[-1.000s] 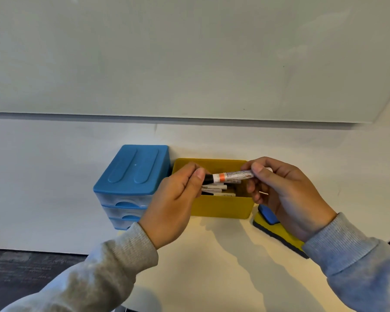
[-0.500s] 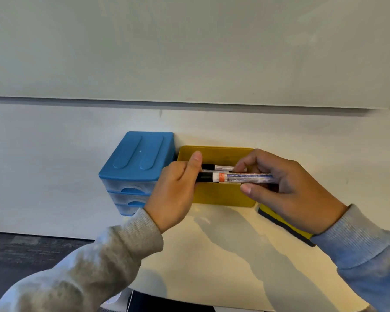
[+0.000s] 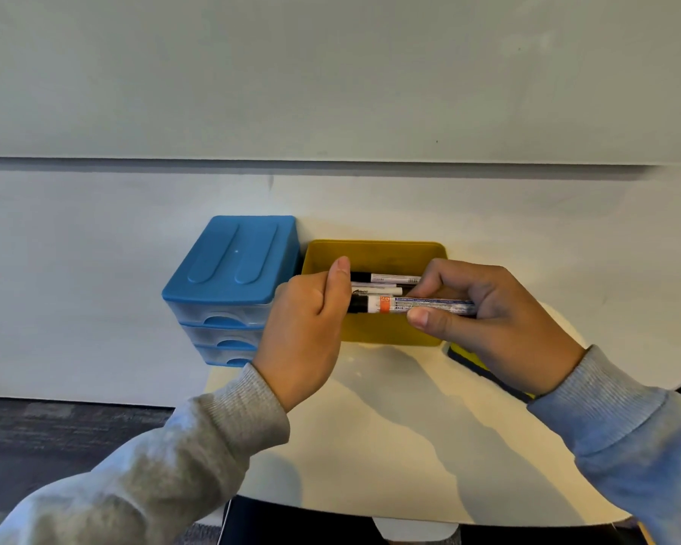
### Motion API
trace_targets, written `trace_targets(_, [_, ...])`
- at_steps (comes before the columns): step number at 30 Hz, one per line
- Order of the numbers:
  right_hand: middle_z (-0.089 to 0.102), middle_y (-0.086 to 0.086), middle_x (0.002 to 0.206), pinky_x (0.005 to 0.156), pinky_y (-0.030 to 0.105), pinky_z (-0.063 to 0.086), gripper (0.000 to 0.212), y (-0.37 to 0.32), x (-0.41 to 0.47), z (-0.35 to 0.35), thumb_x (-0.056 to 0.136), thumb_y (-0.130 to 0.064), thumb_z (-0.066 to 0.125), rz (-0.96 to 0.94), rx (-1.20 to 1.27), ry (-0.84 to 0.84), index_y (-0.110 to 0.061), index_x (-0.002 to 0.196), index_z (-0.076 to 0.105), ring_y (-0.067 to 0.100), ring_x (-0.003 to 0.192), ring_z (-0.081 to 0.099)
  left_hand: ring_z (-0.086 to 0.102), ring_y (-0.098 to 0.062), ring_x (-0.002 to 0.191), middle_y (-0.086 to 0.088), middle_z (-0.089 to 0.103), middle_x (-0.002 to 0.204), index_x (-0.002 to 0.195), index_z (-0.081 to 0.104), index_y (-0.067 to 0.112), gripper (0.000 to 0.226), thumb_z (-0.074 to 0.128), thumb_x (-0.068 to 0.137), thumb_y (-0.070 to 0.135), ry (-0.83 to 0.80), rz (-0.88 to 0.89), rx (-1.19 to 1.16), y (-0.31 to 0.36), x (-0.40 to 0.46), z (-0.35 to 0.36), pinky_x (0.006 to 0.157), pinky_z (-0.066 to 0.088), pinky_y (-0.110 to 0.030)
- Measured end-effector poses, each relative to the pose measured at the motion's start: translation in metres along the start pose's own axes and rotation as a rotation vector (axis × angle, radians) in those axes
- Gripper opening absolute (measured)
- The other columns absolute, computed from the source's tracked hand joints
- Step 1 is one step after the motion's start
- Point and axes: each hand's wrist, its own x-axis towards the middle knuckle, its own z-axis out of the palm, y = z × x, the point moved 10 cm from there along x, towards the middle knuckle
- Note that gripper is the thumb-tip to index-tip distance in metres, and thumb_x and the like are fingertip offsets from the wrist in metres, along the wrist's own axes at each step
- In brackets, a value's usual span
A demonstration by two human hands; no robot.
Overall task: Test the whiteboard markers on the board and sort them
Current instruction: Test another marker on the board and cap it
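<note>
The marker [image 3: 411, 305] with the black cap and orange band is lying level across the front of the yellow bin [image 3: 390, 335], much as it was half a second ago, whereas a second ago it was being held higher, above the bin's opening; since then both hands are sitting lower and closer to the bin's front wall. The left hand [image 3: 307, 332] is curling around the black cap end, fingers closed over it and the thumb pointing up beside the bin's left rim. The right hand [image 3: 488, 312] is pinching the white printed barrel, the thumb pressing from below and the fingers folded over the top, so both hands are gripping the same marker at opposite ends. Whether the cap is seated or starting to part from the barrel cannot be told. Behind it, other markers [image 3: 382, 283] are lying inside the bin, their black caps pointing left. The blue drawer unit [image 3: 229, 285] is standing just beside the bin on its left, its three clear drawers facing forward. A yellow and blue eraser [image 3: 484, 367] is showing partly under the right wrist, on the pale counter [image 3: 390, 434]. The whiteboard [image 3: 331, 72] is filling the wall above, with grey sleeves [image 3: 626, 438] covering both forearms
</note>
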Motion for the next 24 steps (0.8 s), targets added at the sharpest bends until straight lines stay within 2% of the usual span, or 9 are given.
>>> trace_targets(2, [0.065,-0.021,0.071,0.051,0.011,0.038,0.011,0.006,-0.001,0.002,0.088,-0.021,0.073,0.058,0.108,-0.009,-0.015,0.082,0.066,-0.001,0.056,0.054,0.055,0.011,0.05,0.023,0.052,0.042,0.061,0.044,0.031,0.046,0.036,0.106,0.026,-0.007,0.016,0.011,0.001,-0.001,0.001,0.047,0.035,-0.001])
trace_targets(5, [0.062,-0.021,0.064,0.042,0.017,0.031,0.012,0.017,-0.003,0.01,0.084,-0.022,0.076,0.171,0.231,-0.022,-0.019,0.079,0.066,0.003,0.044,0.041,0.056,0.013,0.054,0.028,0.053,0.045,0.063,0.046,0.033,0.043,0.037,0.105,0.029,-0.018,0.031,0.047,-0.002,-0.001,0.001,0.049,0.036,-0.001])
trace_targets(8, [0.054,-0.013,0.058,0.046,0.019,0.026,0.019,0.032,-0.006,0.016,0.078,-0.025,0.072,0.288,0.312,-0.026,-0.009,0.085,0.065,0.012,0.046,0.031,0.057,0.013,0.056,0.03,0.054,0.048,0.065,0.048,0.034,0.042,0.037,0.105,0.029,-0.045,0.042,0.085,-0.006,0.001,0.002,0.05,0.036,-0.001])
trace_targets(11, [0.045,-0.005,0.059,0.048,0.022,0.021,0.02,0.04,-0.006,0.02,0.08,-0.025,0.076,0.338,0.366,-0.009,-0.009,0.087,0.066,0.015,0.05,0.026,0.055,0.009,0.049,0.024,0.052,0.043,0.06,0.046,0.031,0.047,0.038,0.106,0.027,-0.076,0.029,0.081,-0.007,0.005,0.002,0.047,0.035,-0.004])
trace_targets(14, [0.039,-0.003,0.059,0.048,0.026,0.018,0.017,0.036,-0.003,0.02,0.084,-0.025,0.07,0.303,0.367,0.011,-0.01,0.09,0.066,0.014,0.052,0.025,0.042,-0.003,0.04,0.014,0.046,0.044,0.058,0.049,0.026,0.047,0.045,0.105,0.03,-0.126,-0.056,-0.093,-0.018,0.013,0.001,0.046,0.032,-0.013])
trace_targets(16, [0.03,0.001,0.061,0.049,0.029,0.015,0.017,0.035,-0.002,0.019,0.089,-0.024,0.062,0.288,0.429,0.043,-0.008,0.095,0.064,0.018,0.054,0.018,0.043,-0.009,0.046,0.004,0.051,0.056,0.069,0.058,0.02,0.036,0.052,0.101,0.034,-0.15,-0.152,-0.271,-0.031,0.016,-0.001,0.045,0.035,-0.022])
trace_targets(18, [0.027,0.004,0.064,0.051,0.032,0.013,0.016,0.038,-0.003,0.018,0.093,-0.022,0.056,0.29,0.486,0.089,-0.008,0.098,0.063,0.022,0.058,0.016,0.055,-0.015,0.058,-0.004,0.062,0.072,0.09,0.064,0.015,0.019,0.059,0.094,0.033,-0.187,-0.212,-0.437,-0.037,0.015,0.001,0.055,0.048,-0.026])
trace_targets(21, [0.03,0.005,0.064,0.051,0.031,0.017,0.018,0.036,-0.001,0.024,0.096,-0.023,0.053,0.276,0.508,0.1,-0.008,0.101,0.062,0.019,0.056,0.021,0.066,-0.017,0.074,-0.005,0.071,0.094,0.116,0.061,0.013,0.034,0.065,0.085,0.027,-0.223,-0.25,-0.594,-0.042,0.008,0.008,0.072,0.056,-0.03])
trace_targets(24, [0.031,0.007,0.065,0.05,0.029,0.023,0.022,0.033,0.0,0.036,0.094,-0.024,0.053,0.262,0.497,0.061,-0.007,0.105,0.062,0.018,0.055,0.026,0.068,-0.015,0.081,-0.002,0.073,0.104,0.121,0.065,0.015,0.037,0.062,0.086,0.029,-0.213,-0.254,-0.596,-0.047,0.002,0.014,0.077,0.055,-0.03])
